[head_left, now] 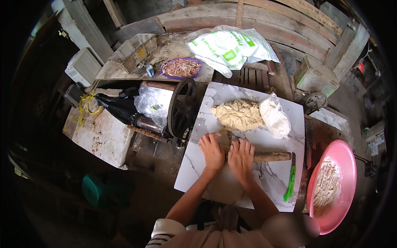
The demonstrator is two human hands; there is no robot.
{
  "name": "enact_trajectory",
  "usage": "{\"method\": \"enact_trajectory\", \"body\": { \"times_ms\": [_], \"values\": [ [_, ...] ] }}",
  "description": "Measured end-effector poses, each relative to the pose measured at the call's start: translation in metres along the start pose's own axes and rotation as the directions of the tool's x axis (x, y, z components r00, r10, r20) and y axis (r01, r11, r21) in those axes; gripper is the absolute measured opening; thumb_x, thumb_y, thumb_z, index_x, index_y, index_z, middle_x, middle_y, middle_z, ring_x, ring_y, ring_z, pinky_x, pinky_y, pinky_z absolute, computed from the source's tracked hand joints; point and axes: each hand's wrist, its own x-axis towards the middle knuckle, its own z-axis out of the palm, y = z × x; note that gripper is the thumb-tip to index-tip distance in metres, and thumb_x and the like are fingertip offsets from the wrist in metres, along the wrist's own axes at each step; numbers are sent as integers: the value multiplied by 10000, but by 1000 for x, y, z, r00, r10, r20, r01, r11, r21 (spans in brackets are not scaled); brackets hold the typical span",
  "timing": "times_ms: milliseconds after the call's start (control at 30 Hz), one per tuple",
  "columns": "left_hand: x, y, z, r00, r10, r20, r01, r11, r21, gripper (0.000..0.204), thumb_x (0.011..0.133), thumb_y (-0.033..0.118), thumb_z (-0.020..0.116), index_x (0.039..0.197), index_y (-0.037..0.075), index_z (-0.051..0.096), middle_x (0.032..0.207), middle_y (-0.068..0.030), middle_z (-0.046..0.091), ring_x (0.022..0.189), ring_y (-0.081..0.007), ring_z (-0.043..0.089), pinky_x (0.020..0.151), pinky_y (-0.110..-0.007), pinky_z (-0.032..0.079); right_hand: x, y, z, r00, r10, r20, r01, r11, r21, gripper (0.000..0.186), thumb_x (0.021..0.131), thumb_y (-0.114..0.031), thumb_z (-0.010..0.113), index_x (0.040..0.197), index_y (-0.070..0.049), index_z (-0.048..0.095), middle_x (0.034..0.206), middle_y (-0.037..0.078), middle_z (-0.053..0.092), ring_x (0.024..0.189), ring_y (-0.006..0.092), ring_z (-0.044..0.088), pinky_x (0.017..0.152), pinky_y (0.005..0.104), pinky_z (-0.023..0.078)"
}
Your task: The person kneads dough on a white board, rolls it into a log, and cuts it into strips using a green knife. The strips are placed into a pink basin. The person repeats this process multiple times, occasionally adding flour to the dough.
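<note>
My left hand [212,151] lies palm down over the left part of a wooden rolling pin, its fingers reaching forward. Beside it my right hand [241,157] presses on the same rolling pin [273,156], fingers stretched past it; the pin's right end sticks out. Under and ahead of the hands is a thin sheet of dough [225,138], largely hidden. Beyond it sits a crumpled heap of pale yellow dough [239,115], with a white plastic bag [276,118] against its right side. A knife with a green handle [290,182] lies right of the pin.
All this rests on a marble-patterned board [198,153]. To the right stands a pink basin [349,165] holding floured strips. At left is a machine with a dark wheel [182,107]. Behind are a purple-rimmed plate [182,77], a large white sack [231,47] and a plastic crate [132,51].
</note>
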Motion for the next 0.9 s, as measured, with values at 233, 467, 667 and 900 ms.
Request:
{"method": "enact_trajectory", "body": {
  "times_ms": [233, 467, 667, 900],
  "values": [
    [59, -1, 25, 996, 59, -74, -55, 997, 55, 302, 742, 10, 507, 1038, 66, 474, 1002, -159, 429, 964, -341, 405, 803, -450, 317, 52, 13, 30, 994, 87, -63, -92, 993, -75, 167, 791, -166, 565, 903, -53, 513, 907, 99, 500, 891, 265, 495, 743, 387, 409],
    [18, -4, 14, 1000, 2, 1, -2, 998, 60, 373, 758, 15, 505, 1128, 42, 468, 1088, -165, 448, 1033, -354, 406, 874, -465, 325, 12, 6, 26, 998, 52, -32, -51, 998, 30, 279, 834, -195, 546, 1056, -27, 543, 1053, 115, 553, 1020, 270, 515, 901, 412, 393],
    [-25, -7, -9, 992, 122, 30, -120, 992, -49, 375, 871, 51, 453, 1243, 17, 428, 1236, -179, 448, 1201, -348, 368, 1023, -519, 246, -33, -3, 8, 998, -42, -48, 41, 999, -6, 454, 872, -234, 516, 1266, -15, 464, 1320, 144, 460, 1256, 266, 402, 1090, 483, 217],
    [-78, -8, -44, 965, 204, 167, -229, 962, 148, 434, 912, 255, 502, 1293, 62, 421, 1289, -115, 445, 1244, -320, 338, 1061, -500, 220, -78, 3, -28, 982, -146, 116, 135, 986, 98, 610, 792, -206, 647, 1312, -7, 399, 1252, 138, 483, 1204, 290, 425, 1064, 439, 283]
  ]
}}
